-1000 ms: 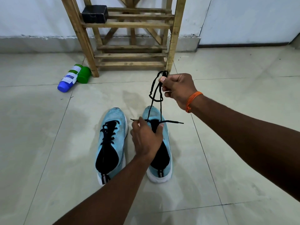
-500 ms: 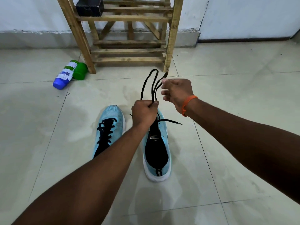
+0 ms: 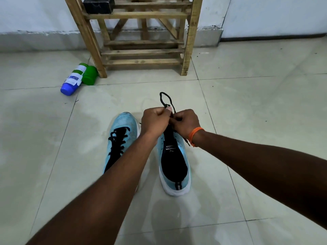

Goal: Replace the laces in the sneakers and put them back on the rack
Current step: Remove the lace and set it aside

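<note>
Your left hand [image 3: 155, 121] and right hand [image 3: 185, 123] meet knuckle to knuckle, both clenched on the black lace [image 3: 166, 99], whose loop rises just beyond your fingers. The unlaced blue sneaker [image 3: 174, 165] lies directly beneath both hands. The laced sneaker [image 3: 122, 131] sits just left of your left wrist, and the wooden rack [image 3: 141, 52] stands well beyond.

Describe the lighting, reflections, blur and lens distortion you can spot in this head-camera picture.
Head view: light is soft and even, no hard shadows; the glossy floor carries faint reflections below the right sneaker; the near left forearm looks slightly smeared, while the lace loop is crisp; the wide lens tilts the rack posts apart.
</note>
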